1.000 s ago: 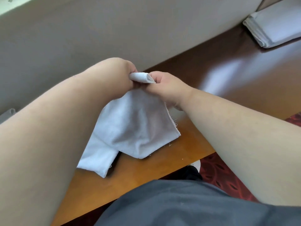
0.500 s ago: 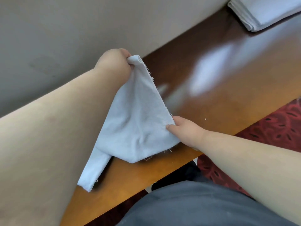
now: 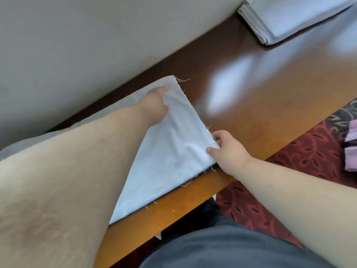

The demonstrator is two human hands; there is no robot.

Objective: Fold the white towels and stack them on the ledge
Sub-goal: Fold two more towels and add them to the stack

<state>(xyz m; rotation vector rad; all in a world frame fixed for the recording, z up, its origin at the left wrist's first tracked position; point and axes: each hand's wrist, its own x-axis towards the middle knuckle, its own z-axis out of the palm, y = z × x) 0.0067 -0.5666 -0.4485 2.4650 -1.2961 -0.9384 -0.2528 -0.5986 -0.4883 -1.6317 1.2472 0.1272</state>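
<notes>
**Towel spread flat on the ledge, held at two corners**

Writing or labels: none can be read anywhere, not on the cloth and not on the wood.

A white towel (image 3: pixel 170 161) is laid flat on the glossy brown ledge (image 3: pixel 270 97), its near edge running just along the front lip of the wood. Loose threads can be seen along its frayed right edge. The far right corner is held by the left hand (image 3: pixel 156 105), with the fingers curled onto the cloth close to the wall (image 3: pixel 96 45). The near right corner is pinched by the right hand (image 3: pixel 226 149), thumb on top and fingers tucked at the frayed edge, so the towel lies stretched between the two grips and off to the left of them. Much of its left side is hidden under the left forearm.

A stack of folded towels (image 3: pixel 293 16) is parked further along the ledge at the top right, well apart from both hands. Red patterned carpet (image 3: pixel 301 161) can be seen below the ledge, and something purple and blurry (image 3: pixel 351 147) is cut off at the right edge.
</notes>
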